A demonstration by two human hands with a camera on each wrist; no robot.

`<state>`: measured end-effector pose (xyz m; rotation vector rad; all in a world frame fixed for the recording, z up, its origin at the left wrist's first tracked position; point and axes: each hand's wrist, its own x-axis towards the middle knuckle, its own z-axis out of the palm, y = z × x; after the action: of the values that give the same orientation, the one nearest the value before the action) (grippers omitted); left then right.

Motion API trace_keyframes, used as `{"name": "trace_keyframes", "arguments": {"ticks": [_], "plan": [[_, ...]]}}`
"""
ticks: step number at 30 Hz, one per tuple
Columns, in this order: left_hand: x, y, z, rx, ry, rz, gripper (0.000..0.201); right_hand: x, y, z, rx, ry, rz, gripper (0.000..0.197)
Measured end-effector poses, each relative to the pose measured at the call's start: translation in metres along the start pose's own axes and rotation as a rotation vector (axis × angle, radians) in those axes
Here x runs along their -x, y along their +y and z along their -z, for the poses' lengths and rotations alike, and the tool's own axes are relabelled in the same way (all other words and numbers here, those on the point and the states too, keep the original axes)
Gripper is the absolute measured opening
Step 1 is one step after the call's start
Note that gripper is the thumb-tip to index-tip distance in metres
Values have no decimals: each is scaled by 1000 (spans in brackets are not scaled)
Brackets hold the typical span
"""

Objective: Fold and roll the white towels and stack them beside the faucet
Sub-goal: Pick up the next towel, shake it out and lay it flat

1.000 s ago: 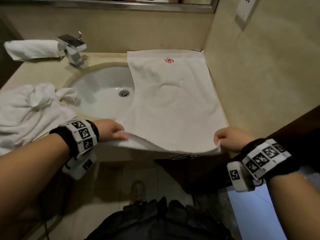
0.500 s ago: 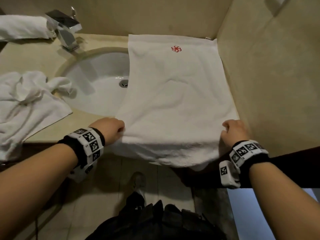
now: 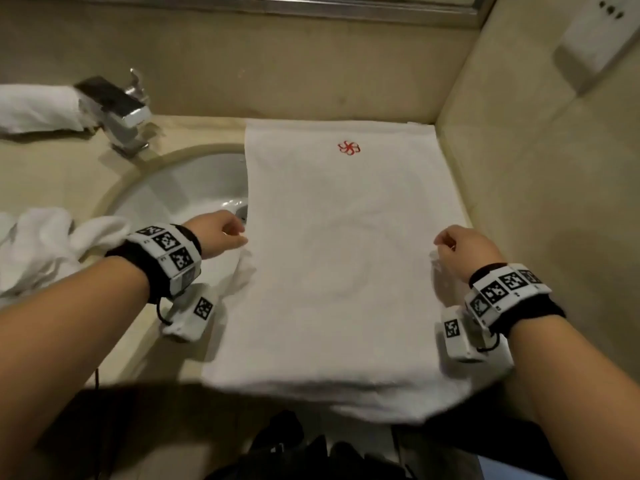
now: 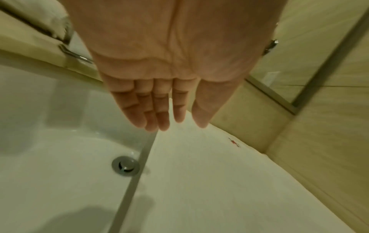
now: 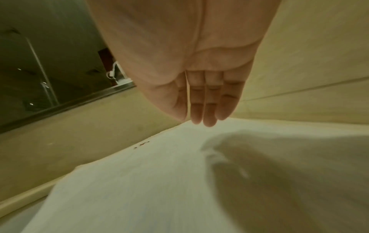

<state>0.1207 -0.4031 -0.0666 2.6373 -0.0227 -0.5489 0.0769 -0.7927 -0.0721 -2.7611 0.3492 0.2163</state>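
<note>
White towel (image 3: pixel 339 271) flat between left hand (image 3: pixel 218 233), right hand (image 3: pixel 460 251) (both empty)

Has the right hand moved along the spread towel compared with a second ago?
Yes. The right hand has gone from the counter's front edge up the spread towel, closer to its red logo, and has let go.

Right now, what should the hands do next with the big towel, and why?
Probably both open hands, left hand and right hand, should press the towel flat, then start rolling from its near edge, since it lies folded but unrolled, overhanging the counter.
</note>
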Motion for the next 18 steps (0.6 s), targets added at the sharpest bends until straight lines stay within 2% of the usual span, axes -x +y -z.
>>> {"name": "trace_keyframes", "arguments": {"ticks": [3, 5, 8, 9, 10, 12, 14, 18], "plan": [[-78, 3, 23, 27, 47, 85, 35, -69, -15, 4, -8, 48, -45, 22], [-124, 0, 32, 94, 67, 169, 48, -112, -19, 1, 6, 52, -93, 23], [-171, -10, 28, 238, 5, 305, 63, -153, -17, -8, 55, 2, -135, 25], [-185, -12, 23, 299, -34, 344, 59, -164, -16, -11, 61, 2, -146, 25], [-192, -15, 18, 394, -51, 374, 47, -171, -14, -13, 61, 10, -150, 25], [-202, -15, 10, 651, -81, 418, 13, -182, -10, -17, 44, 21, -180, 22], [-209, -15, 10, 790, -77, 445, 26, -190, -6, -14, 29, 20, -237, 18], [-209, -22, 26, 853, -89, 378, 25, -202, -5, -8, 119, -59, -287, 19]]}}
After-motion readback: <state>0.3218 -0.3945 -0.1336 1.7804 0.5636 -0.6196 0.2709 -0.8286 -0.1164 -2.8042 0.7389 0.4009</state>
